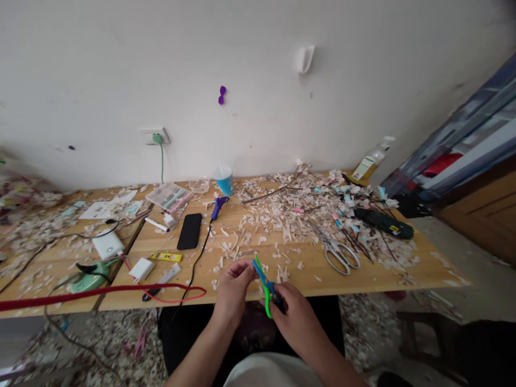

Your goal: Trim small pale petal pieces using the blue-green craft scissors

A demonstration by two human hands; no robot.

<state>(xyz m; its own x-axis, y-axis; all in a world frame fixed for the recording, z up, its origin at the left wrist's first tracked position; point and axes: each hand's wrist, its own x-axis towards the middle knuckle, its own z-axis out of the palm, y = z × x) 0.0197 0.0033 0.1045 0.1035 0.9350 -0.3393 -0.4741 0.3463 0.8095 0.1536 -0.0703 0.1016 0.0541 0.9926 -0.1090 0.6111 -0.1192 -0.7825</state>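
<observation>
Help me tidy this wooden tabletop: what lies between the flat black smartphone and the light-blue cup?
In the head view, a purple, pistol-shaped glue gun lies between the smartphone and the cup.

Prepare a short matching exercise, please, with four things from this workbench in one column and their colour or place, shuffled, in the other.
Column 1
1. Craft scissors
2. Smartphone
3. Hot-glue gun
4. Disposable cup

Column 2
A. Purple-blue, with a black cable
B. Light blue, standing near the wall
C. Held in the right hand
D. Black, lying flat

Right pairs: 1-C, 2-D, 3-A, 4-B
</observation>
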